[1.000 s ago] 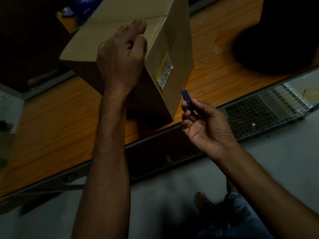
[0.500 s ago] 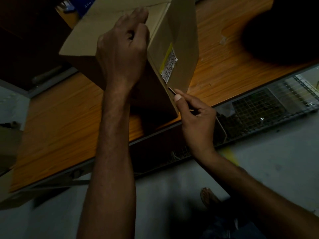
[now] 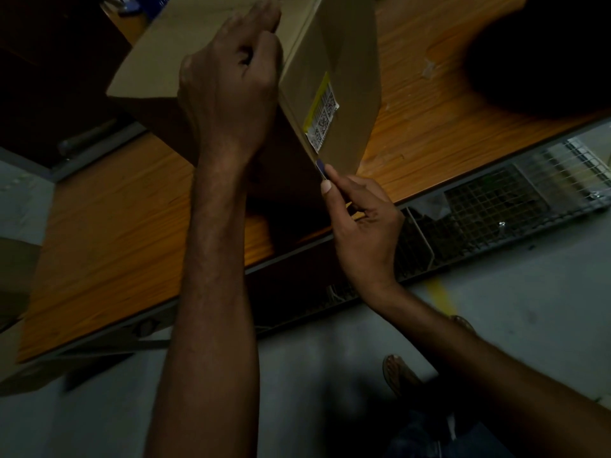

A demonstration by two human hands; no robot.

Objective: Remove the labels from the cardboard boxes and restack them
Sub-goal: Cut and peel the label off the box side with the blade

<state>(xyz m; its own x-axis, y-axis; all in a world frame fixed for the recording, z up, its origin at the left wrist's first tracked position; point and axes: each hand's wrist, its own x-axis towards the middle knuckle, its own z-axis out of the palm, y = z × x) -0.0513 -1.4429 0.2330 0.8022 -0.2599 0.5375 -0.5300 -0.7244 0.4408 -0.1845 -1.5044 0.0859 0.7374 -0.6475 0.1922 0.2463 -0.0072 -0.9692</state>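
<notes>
Cardboard box (image 3: 347, 54) stands on the bench (image 3: 115, 226), close to its front edge. Left hand (image 3: 228, 90) grips the box's top edge, fingers curled over it. Right hand (image 3: 360, 226) pinches a small blue tool (image 3: 321, 168), tip against the box's near vertical corner, just below the label (image 3: 322, 117).

Your box (image 3: 344, 61) is matt brown cardboard. The label (image 3: 322, 115) on its side is printed white paper, yellow-edged. The tool (image 3: 320, 167) at the box's corner looks like blue plastic. Under the box, the table (image 3: 115, 233) shows faintly shiny wood grain; right of it, metal wire mesh (image 3: 489, 206).
</notes>
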